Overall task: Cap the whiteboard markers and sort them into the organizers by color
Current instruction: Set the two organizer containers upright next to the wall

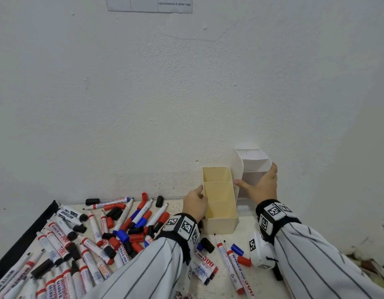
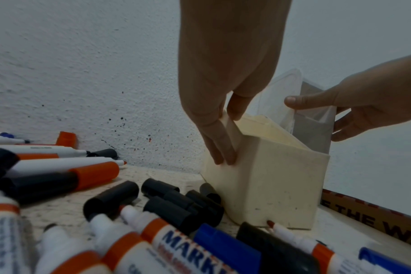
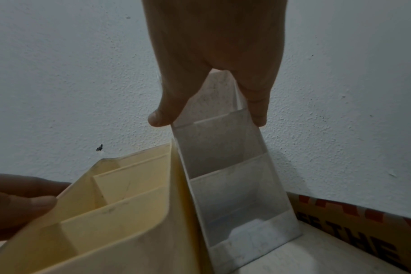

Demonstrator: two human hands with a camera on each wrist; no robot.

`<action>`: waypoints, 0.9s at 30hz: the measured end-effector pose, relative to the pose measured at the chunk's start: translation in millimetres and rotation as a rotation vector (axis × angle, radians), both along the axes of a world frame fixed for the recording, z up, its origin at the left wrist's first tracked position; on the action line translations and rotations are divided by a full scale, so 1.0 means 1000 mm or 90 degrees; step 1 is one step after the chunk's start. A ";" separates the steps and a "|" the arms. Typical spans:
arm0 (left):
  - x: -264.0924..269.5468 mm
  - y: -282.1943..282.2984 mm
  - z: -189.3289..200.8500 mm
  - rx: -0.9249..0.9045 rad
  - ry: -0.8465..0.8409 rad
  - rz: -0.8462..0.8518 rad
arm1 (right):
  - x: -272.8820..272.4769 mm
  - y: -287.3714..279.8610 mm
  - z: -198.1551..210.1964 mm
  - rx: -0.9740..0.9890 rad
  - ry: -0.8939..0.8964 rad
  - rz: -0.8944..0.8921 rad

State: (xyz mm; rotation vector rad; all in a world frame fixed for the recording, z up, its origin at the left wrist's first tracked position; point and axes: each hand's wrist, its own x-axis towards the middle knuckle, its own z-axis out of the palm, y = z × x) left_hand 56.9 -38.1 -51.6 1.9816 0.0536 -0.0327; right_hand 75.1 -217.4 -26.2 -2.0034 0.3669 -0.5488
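A cream organizer (image 1: 219, 223) with two empty compartments stands on the table by the wall. My left hand (image 1: 195, 203) grips its left wall (image 2: 230, 137), thumb inside the rim and fingers (image 2: 221, 148) outside. A taller white organizer (image 1: 250, 167) stands right behind it against the wall; my right hand (image 1: 260, 186) holds it across the front, thumb (image 3: 160, 115) on its left edge and fingers (image 3: 258, 109) on its right side. A pile of whiteboard markers (image 1: 96, 234) and loose red, blue and black caps (image 2: 167, 202) lies at the left.
Two uncapped red markers (image 1: 227, 260), a blue cap (image 1: 237, 249) and a red cap (image 1: 244, 260) lie in front of the cream organizer. A black strip (image 1: 24, 238) edges the table's left side. A printed cardboard edge (image 3: 364, 222) lies at the right by the wall.
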 end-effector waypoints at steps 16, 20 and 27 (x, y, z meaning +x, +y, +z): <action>0.000 0.005 -0.003 -0.047 0.062 -0.003 | -0.008 0.003 0.005 0.002 0.058 0.009; -0.003 0.013 -0.008 0.042 0.050 0.029 | -0.020 0.007 0.006 -0.101 0.049 -0.067; -0.019 0.032 -0.022 0.449 0.069 -0.092 | -0.053 0.021 -0.003 -0.181 -0.008 0.029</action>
